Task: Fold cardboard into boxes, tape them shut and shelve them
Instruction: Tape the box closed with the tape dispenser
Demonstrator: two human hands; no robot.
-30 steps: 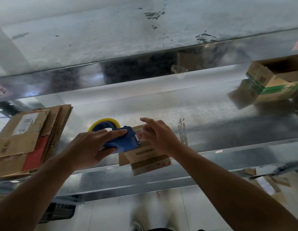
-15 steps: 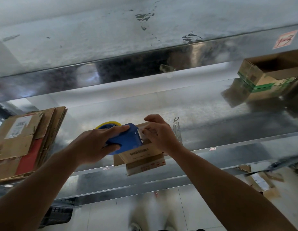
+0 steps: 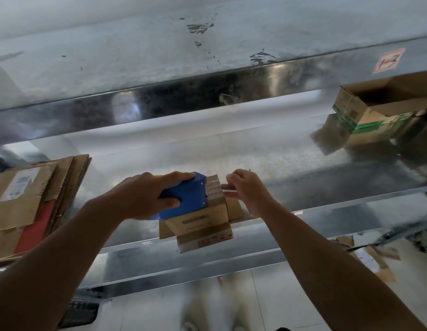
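A shiny metal shelf holds flat cardboard far left and an open box far right. A small cardboard box sits at its front edge, between both hands. The left hand grips a blue tape dispenser against the box top. The right hand pinches a strip of tape at the box's right edge.

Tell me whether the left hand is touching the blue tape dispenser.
Touching. The head view shows the left hand gripping the blue tape dispenser, fingers over its top, thumb against its side.

Left hand hides much of the tape dispenser. Small box print illegible. Flat cardboard stack cut by left edge.
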